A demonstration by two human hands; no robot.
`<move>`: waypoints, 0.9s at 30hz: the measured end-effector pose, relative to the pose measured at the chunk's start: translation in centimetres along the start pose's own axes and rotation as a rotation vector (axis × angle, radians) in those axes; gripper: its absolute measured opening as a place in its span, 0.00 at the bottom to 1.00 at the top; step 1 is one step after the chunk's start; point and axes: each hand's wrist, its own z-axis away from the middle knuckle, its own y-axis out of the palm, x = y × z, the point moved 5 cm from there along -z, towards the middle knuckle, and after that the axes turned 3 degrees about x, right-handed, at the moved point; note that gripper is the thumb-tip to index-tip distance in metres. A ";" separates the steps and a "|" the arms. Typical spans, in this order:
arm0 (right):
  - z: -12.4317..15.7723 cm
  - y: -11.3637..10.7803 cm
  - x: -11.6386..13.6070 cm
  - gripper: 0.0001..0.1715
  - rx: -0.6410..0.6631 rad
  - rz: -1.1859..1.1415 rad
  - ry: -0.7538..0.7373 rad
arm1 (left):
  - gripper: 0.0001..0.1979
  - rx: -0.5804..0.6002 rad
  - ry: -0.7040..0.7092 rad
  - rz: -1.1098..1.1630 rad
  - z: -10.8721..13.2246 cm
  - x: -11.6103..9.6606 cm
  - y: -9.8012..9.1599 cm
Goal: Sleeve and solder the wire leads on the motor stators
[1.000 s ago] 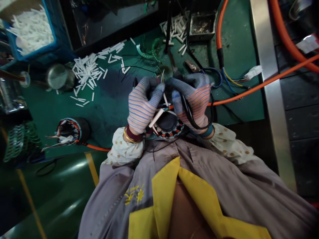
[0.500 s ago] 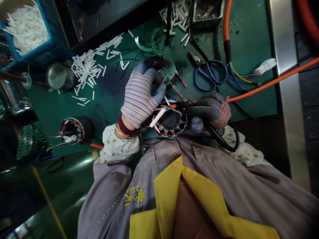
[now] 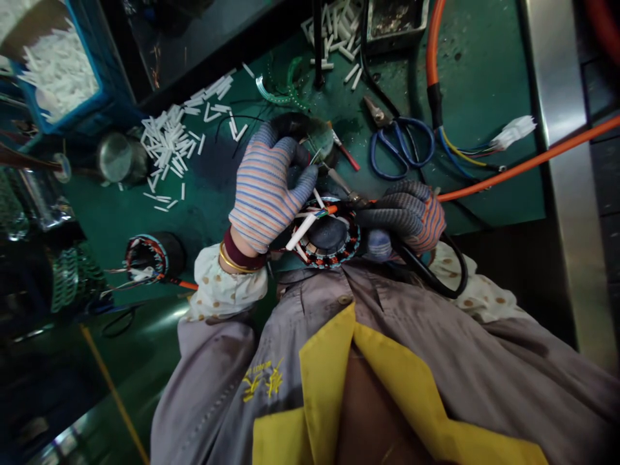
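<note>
My left hand (image 3: pixel 266 190), in a striped glove with dark fingertips, is closed in a pinch on thin wires (image 3: pixel 316 157) above a motor stator (image 3: pixel 356 245). A white sleeve (image 3: pixel 301 231) and an orange-sheathed lead lie across the stator's ring of windings. My right hand (image 3: pixel 407 216), gloved too, is wrapped round a soldering iron (image 3: pixel 357 199) whose handle is mostly hidden in the fingers. Its metal shaft points up and left, with the tip close to the pinched wires. A black cord (image 3: pixel 460 271) loops below this hand. Behind the wires sits a round, glassy-looking dish (image 3: pixel 320 137).
Blue-handled scissors (image 3: pixel 402 148) and pliers (image 3: pixel 378 113) lie at right. Loose white sleeves (image 3: pixel 167 142) are scattered at left, below a blue bin (image 3: pixel 92 97). Another stator (image 3: pixel 169 255) stands lower left. An orange cable (image 3: pixel 533 165) crosses the right side.
The view has shifted slightly, so bench items at left sit a little lower and those at right a little further left. Both hands keep the same grip near the wires.
</note>
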 end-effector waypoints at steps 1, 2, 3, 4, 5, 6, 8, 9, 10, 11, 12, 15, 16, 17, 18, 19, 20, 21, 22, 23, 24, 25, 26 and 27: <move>0.1 -0.2 0.3 0.30 -0.062 -0.008 -0.040 | 0.12 -0.016 0.003 -0.003 0.0 0.0 0.1; 0.1 -0.6 0.7 0.31 -0.162 -0.031 -0.088 | 0.13 -0.033 0.016 -0.009 0.1 0.0 0.2; 0.0 -1.3 1.1 0.32 -0.292 -0.062 -0.127 | 0.13 -0.049 0.033 -0.013 0.1 0.0 0.3; -0.3 -2.0 1.5 0.32 -0.416 -0.089 -0.148 | 0.15 -0.058 0.049 -0.015 0.1 -0.1 0.4; -0.9 -2.5 2.0 0.32 -0.489 -0.097 -0.154 | 0.16 -0.061 0.056 -0.016 0.0 -0.1 0.5; -1.9 -2.8 2.5 0.32 -0.503 -0.070 -0.135 | 0.16 -0.062 0.058 -0.021 0.0 -0.1 0.5; -4.6 -2.9 3.5 0.31 -0.378 0.074 -0.062 | 0.15 -0.072 0.055 -0.032 0.0 -0.1 0.5; -5.9 -2.7 3.9 0.30 -0.285 0.144 -0.031 | 0.13 -0.082 0.053 -0.031 0.0 -0.1 0.4; -7.0 -2.6 4.2 0.28 -0.214 0.189 -0.014 | 0.12 -0.097 0.057 -0.023 0.1 -0.1 0.3; -7.7 -2.6 4.4 0.27 -0.176 0.204 -0.003 | 0.11 -0.108 0.065 -0.010 0.1 -0.2 0.3; -8.2 -2.6 4.5 0.25 -0.152 0.197 0.005 | 0.11 -0.113 0.073 0.006 0.2 -0.1 0.3; -8.5 -2.7 4.4 0.22 -0.096 0.168 0.054 | 0.16 -0.121 0.103 0.045 0.4 0.0 0.6; -8.4 -2.7 4.3 0.22 -0.083 0.173 0.064 | 0.18 -0.120 0.101 0.055 0.4 0.1 0.7; -8.3 -2.8 4.3 0.22 -0.070 0.181 0.072 | 0.18 -0.117 0.084 0.063 0.4 0.3 0.8; -8.3 -2.9 4.3 0.22 -0.058 0.189 0.076 | 0.17 -0.115 0.062 0.068 0.4 0.5 0.9; -8.3 -3.0 4.3 0.22 -0.044 0.196 0.078 | 0.17 -0.109 0.035 0.072 0.4 0.7 1.0; -8.4 -3.1 4.4 0.22 -0.029 0.200 0.077 | 0.19 -0.099 0.009 0.078 0.4 0.9 1.1; -8.6 -3.2 4.5 0.23 -0.019 0.202 0.076 | 0.20 -0.091 -0.006 0.087 0.3 1.1 1.1; -8.8 -3.2 4.5 0.23 -0.014 0.202 0.074 | 0.22 -0.082 -0.011 0.102 0.3 1.2 1.1; -8.9 -3.1 4.5 0.22 -0.015 0.200 0.072 | 0.23 -0.075 -0.009 0.121 0.3 1.2 1.1; -8.8 -2.9 4.5 0.22 -0.022 0.196 0.069 | 0.23 -0.072 -0.006 0.141 0.3 1.1 1.1; -8.7 -2.6 4.3 0.21 -0.040 0.189 0.063 | 0.23 -0.076 -0.003 0.158 0.3 1.0 1.1; -8.2 -2.2 4.1 0.21 -0.070 0.178 0.057 | 0.22 -0.084 -0.003 0.169 0.3 0.8 1.0; -7.6 -1.9 3.7 0.22 -0.112 0.167 0.056 | 0.22 -0.094 -0.011 0.171 0.4 0.6 1.0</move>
